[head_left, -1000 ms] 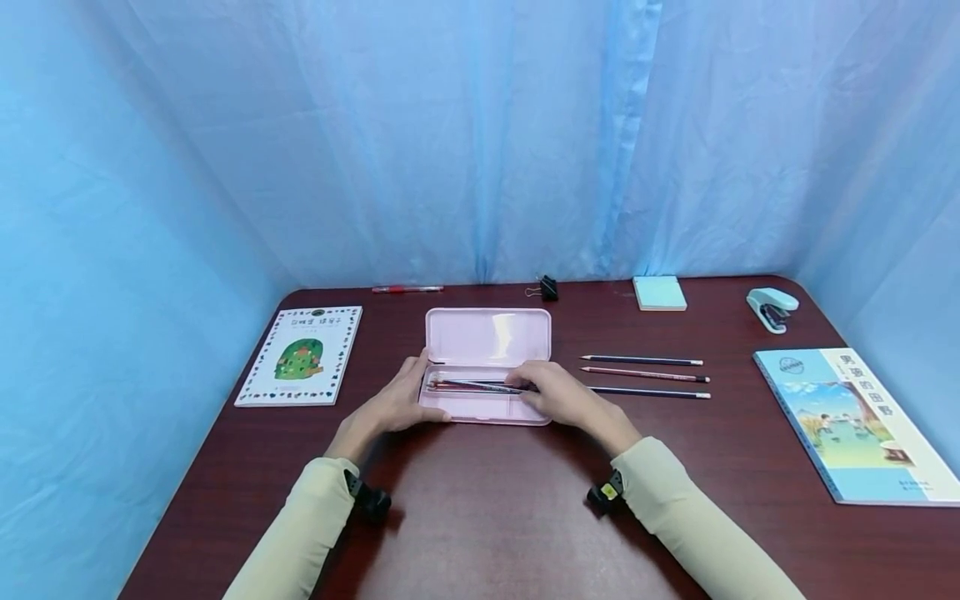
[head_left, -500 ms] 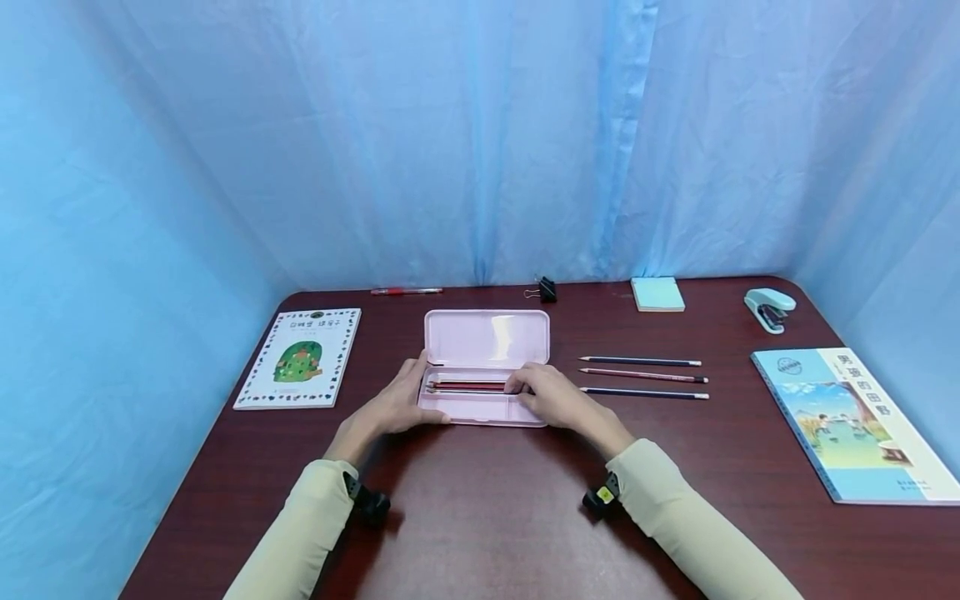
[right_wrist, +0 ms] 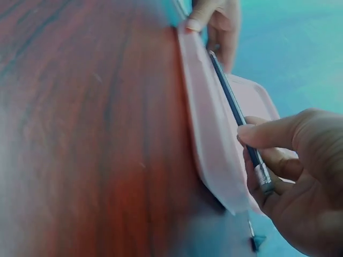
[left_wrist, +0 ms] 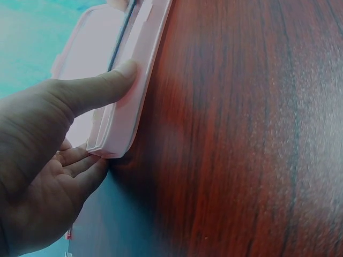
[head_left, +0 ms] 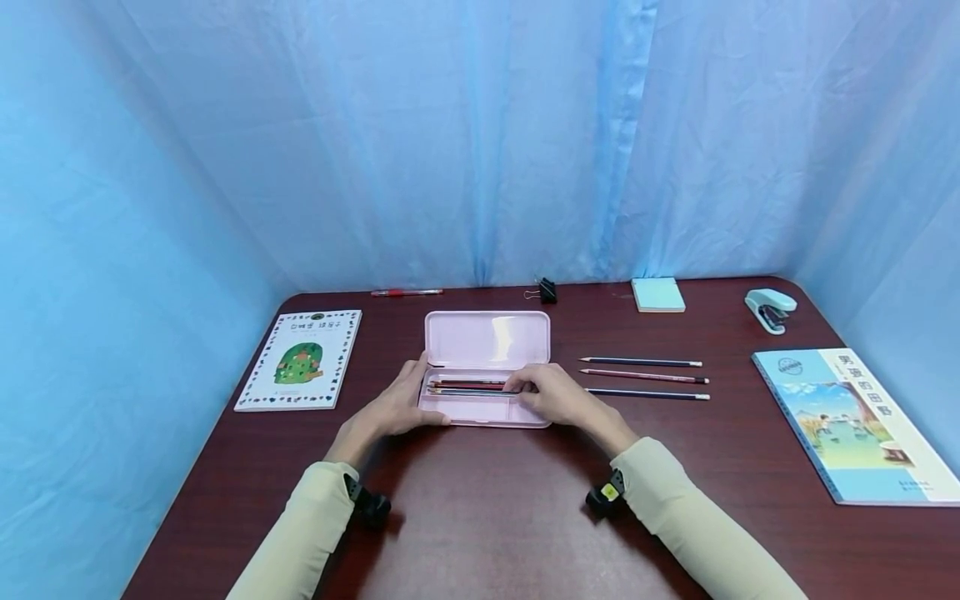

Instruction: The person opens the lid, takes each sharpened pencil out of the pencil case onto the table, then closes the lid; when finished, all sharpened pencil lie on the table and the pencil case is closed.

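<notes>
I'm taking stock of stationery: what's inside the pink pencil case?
Inside the pink pencil case, pencils lie in the rear compartment; the right hand pinches a dark pencil. That hand hides the pencils' right ends; their count is unclear.

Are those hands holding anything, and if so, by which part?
The right hand pinches a dark pencil near its metal ferrule; the left hand holds the open pink pencil case by its left end.

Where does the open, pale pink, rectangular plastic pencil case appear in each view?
Head: pencil case just below centre.
Left wrist: pencil case upper left, cut by top edge.
Right wrist: pencil case right of centre, slanting down rightward.
Shared landmark: the bare left hand gripping its end.
</notes>
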